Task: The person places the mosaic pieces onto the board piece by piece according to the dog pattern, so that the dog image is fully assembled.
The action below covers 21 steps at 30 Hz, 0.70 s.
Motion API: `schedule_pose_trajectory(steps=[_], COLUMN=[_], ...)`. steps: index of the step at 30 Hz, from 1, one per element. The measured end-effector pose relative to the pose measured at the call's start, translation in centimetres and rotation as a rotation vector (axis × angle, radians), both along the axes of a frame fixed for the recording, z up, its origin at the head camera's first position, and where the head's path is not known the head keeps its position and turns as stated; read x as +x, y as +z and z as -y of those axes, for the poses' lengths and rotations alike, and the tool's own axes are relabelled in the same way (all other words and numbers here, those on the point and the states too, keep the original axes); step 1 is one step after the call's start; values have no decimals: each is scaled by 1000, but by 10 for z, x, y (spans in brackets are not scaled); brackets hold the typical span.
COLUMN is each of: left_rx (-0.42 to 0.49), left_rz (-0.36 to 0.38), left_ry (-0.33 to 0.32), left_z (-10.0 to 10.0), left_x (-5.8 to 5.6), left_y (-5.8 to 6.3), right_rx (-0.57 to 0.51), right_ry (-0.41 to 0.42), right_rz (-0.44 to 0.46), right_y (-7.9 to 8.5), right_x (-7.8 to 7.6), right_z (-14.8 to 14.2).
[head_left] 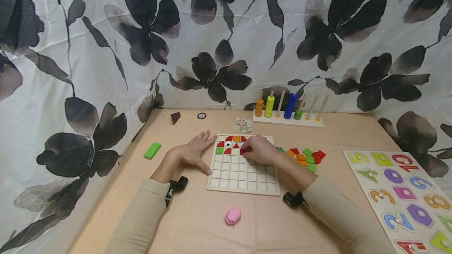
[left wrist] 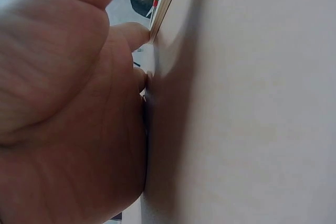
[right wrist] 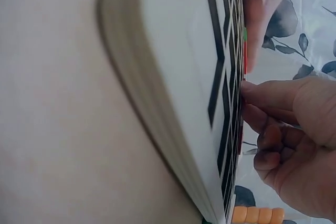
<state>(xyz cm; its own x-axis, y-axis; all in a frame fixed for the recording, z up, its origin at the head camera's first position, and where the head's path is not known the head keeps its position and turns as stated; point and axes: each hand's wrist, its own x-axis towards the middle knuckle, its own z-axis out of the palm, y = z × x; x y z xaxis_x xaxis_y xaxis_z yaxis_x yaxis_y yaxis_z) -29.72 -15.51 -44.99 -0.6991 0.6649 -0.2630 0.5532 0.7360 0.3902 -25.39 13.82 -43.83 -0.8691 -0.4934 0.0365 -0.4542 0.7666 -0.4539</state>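
Note:
A white grid board point(head_left: 229, 175) of square cells lies on the table, its top rows partly filled with red, orange and green tiles and a round eye tile point(head_left: 228, 144). My left hand point(head_left: 192, 150) rests spread on the table, its thumb and a fingertip at the board's left edge; the left wrist view shows its palm side against the tabletop. Over the board's third row, my right hand point(head_left: 259, 150) pinches a small red tile point(head_left: 242, 152) between thumb and forefinger. In the right wrist view its fingertips are right at the grid, mostly hiding the tile.
Loose red, orange and green tiles point(head_left: 303, 159) lie right of the board. Behind it are a small pattern card point(head_left: 243, 125) and a peg stacker point(head_left: 287, 120). A number puzzle point(head_left: 395, 191) lies right, a green block point(head_left: 152, 151) left, a pink toy point(head_left: 233, 216) in front.

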Motion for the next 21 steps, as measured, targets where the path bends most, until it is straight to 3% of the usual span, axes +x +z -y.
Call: schedule_pose_trajectory(steps=[10, 17, 21], left_rx=[-6, 5, 11], left_rz=[-10, 24, 26], left_ry=[-7, 24, 31], left_z=[0, 0, 0], left_x=[0, 2, 2], left_y=[0, 2, 2], right_rx=[-92, -269, -317], right_ry=[-60, -83, -117], right_rz=[21, -47, -44], right_y=[7, 36, 43], right_x=[3, 8, 9], right_z=[-15, -71, -106])
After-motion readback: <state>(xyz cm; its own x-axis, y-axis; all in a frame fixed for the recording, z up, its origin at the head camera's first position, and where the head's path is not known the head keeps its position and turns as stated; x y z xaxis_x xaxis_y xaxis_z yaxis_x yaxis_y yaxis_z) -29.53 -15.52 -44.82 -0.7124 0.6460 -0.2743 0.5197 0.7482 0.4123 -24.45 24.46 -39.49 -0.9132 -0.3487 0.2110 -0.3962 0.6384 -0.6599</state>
